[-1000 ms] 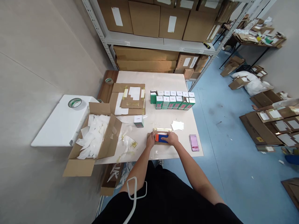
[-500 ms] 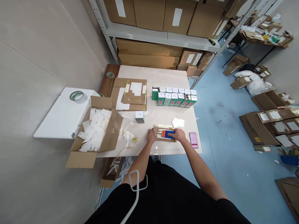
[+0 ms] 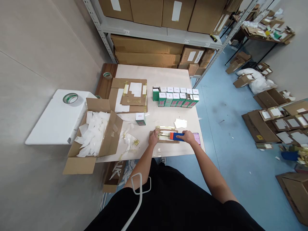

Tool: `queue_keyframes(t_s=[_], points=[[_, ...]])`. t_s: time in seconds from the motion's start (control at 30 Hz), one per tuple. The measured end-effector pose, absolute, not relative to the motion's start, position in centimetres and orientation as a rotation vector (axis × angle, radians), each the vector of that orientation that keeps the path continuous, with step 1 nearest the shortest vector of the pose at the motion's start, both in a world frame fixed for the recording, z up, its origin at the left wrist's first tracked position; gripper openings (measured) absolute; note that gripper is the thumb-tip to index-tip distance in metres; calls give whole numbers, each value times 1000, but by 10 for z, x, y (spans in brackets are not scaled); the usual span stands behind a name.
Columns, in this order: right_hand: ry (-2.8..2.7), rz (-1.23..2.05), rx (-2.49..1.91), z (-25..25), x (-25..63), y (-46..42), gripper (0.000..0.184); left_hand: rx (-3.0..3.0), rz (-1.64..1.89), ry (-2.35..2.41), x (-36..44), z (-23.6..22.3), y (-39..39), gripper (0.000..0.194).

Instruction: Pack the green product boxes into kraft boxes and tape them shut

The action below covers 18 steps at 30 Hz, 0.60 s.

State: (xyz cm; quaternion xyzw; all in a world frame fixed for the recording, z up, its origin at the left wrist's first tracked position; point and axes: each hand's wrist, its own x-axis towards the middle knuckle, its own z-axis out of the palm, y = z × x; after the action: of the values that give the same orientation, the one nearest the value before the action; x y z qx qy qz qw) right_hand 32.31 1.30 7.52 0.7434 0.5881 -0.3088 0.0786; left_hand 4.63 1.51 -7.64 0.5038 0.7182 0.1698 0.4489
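My left hand (image 3: pixel 153 138) grips the left end of a small flat cardboard piece (image 3: pixel 176 141) near the table's front edge. White paper and shiny tape cover its upper side. My right hand (image 3: pixel 188 137) is closed around a blue scraper (image 3: pixel 177 136) with an orange front part. The scraper lies over the right half of the cardboard, pointing left; its tip is too small to make out. Beyond it are white paper cards (image 3: pixel 180 123). A phone (image 3: pixel 197 138) with a lit screen lies partly under my right wrist.
Green-and-white boxes (image 3: pixel 175 98) stand in rows at the back right, and a single box (image 3: pixel 140 118) stands nearer. Flat cardboard (image 3: pixel 134 101) lies at the back left. An open carton (image 3: pixel 115 134) of white paper stands left, beside tape scraps (image 3: pixel 131 141). Shelving (image 3: pixel 163 32) rises behind.
The scraper and my right hand have slid right along the cardboard, my wrist now covering part of the phone. My left hand keeps its grip. The whole view has shifted slightly.
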Motion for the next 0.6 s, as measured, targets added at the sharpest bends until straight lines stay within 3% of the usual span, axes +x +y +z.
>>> queue_keyframes(t_s=[0.37,0.6], points=[[1675,-831,2347,74,388,0,48,1227,382,1792,45,-77,17,67],[1646,-947,2385,66,425,-13,52,1247,350,1815,46,-77,18,67]])
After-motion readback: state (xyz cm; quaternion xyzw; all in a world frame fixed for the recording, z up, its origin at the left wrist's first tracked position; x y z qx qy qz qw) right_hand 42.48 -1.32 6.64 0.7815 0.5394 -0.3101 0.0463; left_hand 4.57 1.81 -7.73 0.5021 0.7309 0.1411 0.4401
